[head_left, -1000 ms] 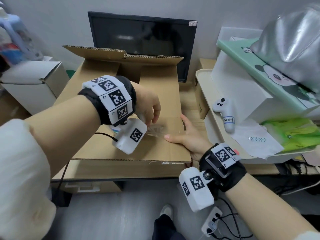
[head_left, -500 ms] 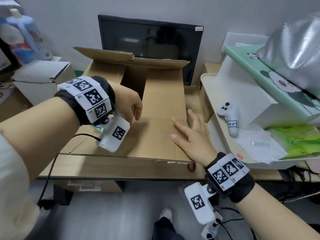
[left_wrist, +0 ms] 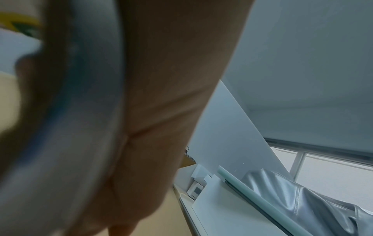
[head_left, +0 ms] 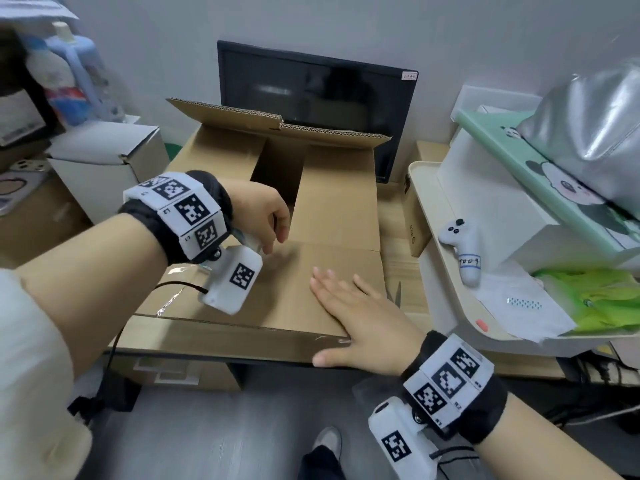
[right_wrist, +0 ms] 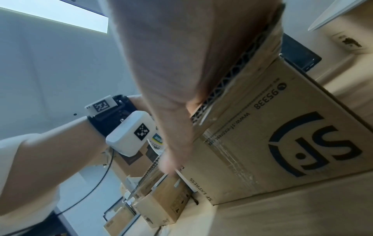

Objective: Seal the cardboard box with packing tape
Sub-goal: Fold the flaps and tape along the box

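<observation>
At the left of the head view the left hand [head_left: 263,216] hangs over the near flap of the cardboard box [head_left: 311,289], fingers curled downward and bunched close together. They wrap a roll of packing tape [left_wrist: 66,127]: in the left wrist view a blurred bluish-white ring fills the left half of the frame, pressed against the palm, and in the right wrist view a printed edge of the roll shows just behind the wrist camera housing. A shiny strip of clear tape [head_left: 169,299] lies on the flap below the left forearm, near the box's front left edge; whether it joins the roll cannot be told.

The box sits at the centre of the frame on the desk [head_left: 401,271], its far flaps standing up in front of a dark monitor [head_left: 315,95] and a gap open between the side flaps.

Lower right of centre, the right hand [head_left: 360,323] lies flat on the near flap at the box's front right corner, fingers straight and slightly spread, palm down, thumb stretched along the front edge. It grips nothing; it presses the cardboard.

Further right, a white game controller [head_left: 462,244] rests in a cream tray [head_left: 420,188].
</observation>
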The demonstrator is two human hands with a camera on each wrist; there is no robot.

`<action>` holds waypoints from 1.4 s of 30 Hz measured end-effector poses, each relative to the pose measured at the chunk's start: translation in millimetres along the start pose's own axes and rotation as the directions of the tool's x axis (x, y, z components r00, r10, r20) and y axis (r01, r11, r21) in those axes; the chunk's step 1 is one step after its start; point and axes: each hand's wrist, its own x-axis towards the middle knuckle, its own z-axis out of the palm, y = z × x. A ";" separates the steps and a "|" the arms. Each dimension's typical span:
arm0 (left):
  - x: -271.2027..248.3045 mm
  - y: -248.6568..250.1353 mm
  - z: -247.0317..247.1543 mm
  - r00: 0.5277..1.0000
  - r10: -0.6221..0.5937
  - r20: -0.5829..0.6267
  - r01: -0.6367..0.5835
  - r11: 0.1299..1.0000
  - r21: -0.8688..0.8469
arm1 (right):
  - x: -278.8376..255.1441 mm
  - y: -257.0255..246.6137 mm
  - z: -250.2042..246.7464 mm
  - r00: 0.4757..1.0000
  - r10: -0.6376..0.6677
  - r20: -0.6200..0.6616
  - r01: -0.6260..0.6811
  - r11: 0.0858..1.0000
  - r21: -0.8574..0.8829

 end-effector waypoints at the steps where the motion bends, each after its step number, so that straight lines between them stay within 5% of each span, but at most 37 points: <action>1: -0.7 0.6 0.4 1.000 0.008 -0.012 -0.008 1.000 0.003 | -0.5 0.9 0.6 0.999 0.035 -0.024 -0.036 0.999 -0.034; 5: -17.4 0.6 -12.0 0.995 0.049 -0.085 -0.050 0.999 -0.020 | -2.4 -2.5 -8.4 0.983 0.095 -0.160 -0.098 0.995 -0.013; 8: -54.1 -7.5 -44.2 0.977 0.099 -0.189 -0.142 0.963 -0.230 | -6.7 -3.5 -32.2 0.960 0.126 -0.249 -0.127 0.992 0.014; 12: -115.2 -22.5 -79.5 0.870 0.113 -0.481 -0.356 0.818 -0.451 | -2.6 -7.0 -67.2 0.920 0.201 -0.335 -0.245 0.965 -0.095; 15: -142.7 -40.2 -86.8 0.797 0.146 -0.587 -0.509 0.685 -0.521 | 9.7 -6.5 -87.4 0.878 0.273 -0.393 -0.333 0.938 -0.092; 18: -140.0 -58.6 -79.4 0.804 0.177 -0.568 -0.533 0.636 -0.557 | 22.4 -1.0 -104.5 0.865 0.325 -0.383 -0.371 0.927 -0.051; 27: -82.3 -89.9 -78.8 0.849 -0.022 -0.528 -0.435 0.537 -0.723 | 64.3 35.3 -152.8 0.917 0.298 -0.266 -0.313 0.949 -0.018; 32: -37.3 -87.0 -106.5 0.903 -0.033 -0.429 -0.339 0.559 -0.757 | 112.1 71.8 -152.6 0.892 0.289 -0.349 -0.302 0.953 0.017; 36: 12.7 -85.6 -111.4 0.931 -0.050 -0.363 -0.265 0.593 -0.761 | 153.9 96.1 -121.7 0.938 0.275 -0.209 -0.308 0.940 -0.148; 39: 45.8 -92.8 -100.7 0.955 -0.049 -0.291 -0.214 0.564 -0.798 | 169.8 107.6 -112.0 0.960 0.259 -0.109 -0.271 0.956 -0.113; 42: 73.2 -100.9 -80.3 0.985 -0.058 -0.164 -0.101 0.577 -0.810 | 173.6 105.1 -124.4 0.977 0.156 -0.143 -0.174 0.977 -0.121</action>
